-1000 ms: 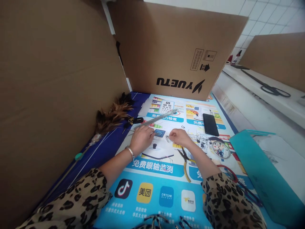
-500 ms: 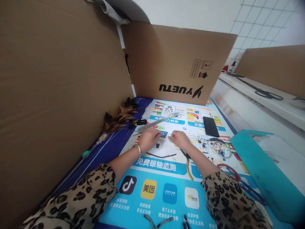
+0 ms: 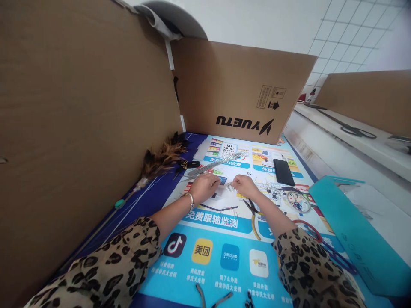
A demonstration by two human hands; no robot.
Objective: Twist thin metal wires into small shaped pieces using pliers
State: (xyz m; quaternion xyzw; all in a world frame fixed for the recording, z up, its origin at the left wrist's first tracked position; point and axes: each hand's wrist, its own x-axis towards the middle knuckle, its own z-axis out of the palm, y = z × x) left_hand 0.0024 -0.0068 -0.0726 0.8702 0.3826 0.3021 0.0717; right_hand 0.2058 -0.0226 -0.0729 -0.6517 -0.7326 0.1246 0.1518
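My right hand (image 3: 245,187) is closed, thumb and fingertips pinching a small bent piece of silvery wire (image 3: 229,186) just above the printed sheet. Facing it, my left hand (image 3: 204,188) has its fingers curled and pressed together; whatever they hold, if anything, is too small to make out. A small gap separates the two hands. Beneath my right wrist lie pliers (image 3: 254,224) with yellow handles and dark jaws. A bundle of straight silvery wires (image 3: 220,164) stretches across the sheet behind my left hand. Thin reddish wire (image 3: 228,215) curls on the sheet nearer me.
Beyond my right hand are a black phone (image 3: 284,172), tangled wire bits (image 3: 272,188) and a round clear dish (image 3: 298,201). A teal box (image 3: 356,239) stands at right. At left are a feather duster (image 3: 165,156) and a black-handled tool (image 3: 192,164). Cardboard panels (image 3: 237,85) wall the back and left.
My right hand has shifted slightly, and more of the bent wire shows at its fingertips. The left hand stays closed in nearly the same place. The view has tilted a little.
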